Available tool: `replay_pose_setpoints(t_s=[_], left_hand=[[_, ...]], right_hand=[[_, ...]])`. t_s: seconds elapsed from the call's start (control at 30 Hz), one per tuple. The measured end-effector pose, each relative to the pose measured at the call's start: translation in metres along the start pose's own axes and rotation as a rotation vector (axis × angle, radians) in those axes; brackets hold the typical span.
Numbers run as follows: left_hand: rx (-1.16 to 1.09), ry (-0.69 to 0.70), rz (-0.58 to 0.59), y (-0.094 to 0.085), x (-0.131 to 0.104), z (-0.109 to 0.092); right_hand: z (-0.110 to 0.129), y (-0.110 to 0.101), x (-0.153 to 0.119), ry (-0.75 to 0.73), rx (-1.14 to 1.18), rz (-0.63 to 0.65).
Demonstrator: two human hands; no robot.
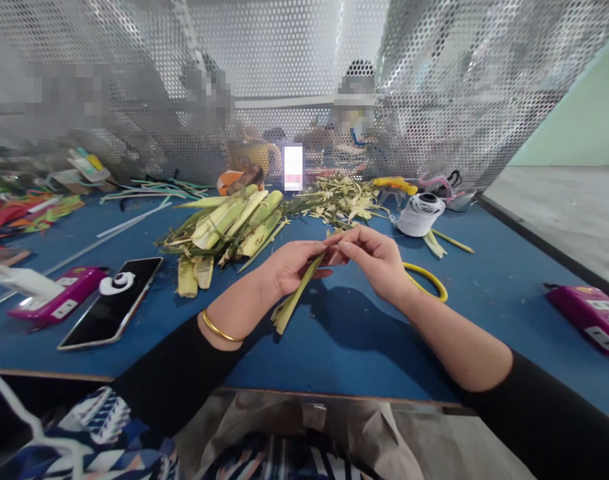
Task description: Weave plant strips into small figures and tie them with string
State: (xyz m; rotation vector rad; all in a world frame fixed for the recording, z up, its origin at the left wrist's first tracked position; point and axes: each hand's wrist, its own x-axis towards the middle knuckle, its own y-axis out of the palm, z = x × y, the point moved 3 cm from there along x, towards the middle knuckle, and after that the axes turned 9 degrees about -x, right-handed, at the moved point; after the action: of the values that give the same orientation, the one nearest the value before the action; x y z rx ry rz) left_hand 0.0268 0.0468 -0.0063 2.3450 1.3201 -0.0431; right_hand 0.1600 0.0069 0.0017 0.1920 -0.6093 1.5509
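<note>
The blue worktop (504,267) spreads before me, and mesh (264,53) stands along its far edge, at twelve o'clock from my hands. Husks (234,227) lie heaped at ten. Shreds (342,200) sit in a loose tangle at twelve, this side of the mesh. A phone (97,320) rests between eight and nine. My left hand (292,263) is curled partly closed round a strip (298,297) of husk, which slants toward seven, its flared end nearest me. My right hand (377,260), half closed, has its thumb and fingertips drawn in at the strip's top end; I can't tell whether they grip it. A white spool (417,217) sits at two. A gold bangle (219,331) circles my left forearm at eight.
</note>
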Motion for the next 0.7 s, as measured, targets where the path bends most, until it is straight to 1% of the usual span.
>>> replay_pose_setpoints(t_s=[0.07, 0.1, 0.2, 0.37, 0.43, 0.53, 0.63, 0.7], left_hand=[[-0.131, -0.084, 0.007, 0.001, 0.001, 0.004], [-0.158, -0.094, -0.006, 0.001, 0.002, 0.005], [-0.232, -0.116, -0.049, 0.002, 0.001, 0.005], [-0.325, -0.099, -0.122, 0.003, -0.001, 0.002], [-0.337, -0.076, -0.158, 0.003, -0.001, 0.003], [-0.340, -0.066, -0.189, 0.003, 0.001, 0.005], [-0.354, -0.095, -0.182, 0.003, 0.003, 0.008], [-0.355, -0.115, -0.185, 0.002, 0.004, 0.010]], right_hand=[[0.002, 0.002, 0.000, 0.001, 0.030, 0.040], [0.003, 0.002, -0.001, -0.002, 0.007, 0.042], [0.001, 0.001, -0.001, 0.003, -0.151, 0.015], [-0.011, 0.004, -0.001, 0.068, -0.401, 0.075], [-0.016, 0.007, -0.001, 0.078, -0.443, 0.088], [-0.022, 0.015, -0.001, 0.135, -0.327, 0.108], [-0.026, 0.022, -0.003, 0.227, -0.172, 0.149], [-0.025, 0.022, -0.003, 0.255, -0.129, 0.162]])
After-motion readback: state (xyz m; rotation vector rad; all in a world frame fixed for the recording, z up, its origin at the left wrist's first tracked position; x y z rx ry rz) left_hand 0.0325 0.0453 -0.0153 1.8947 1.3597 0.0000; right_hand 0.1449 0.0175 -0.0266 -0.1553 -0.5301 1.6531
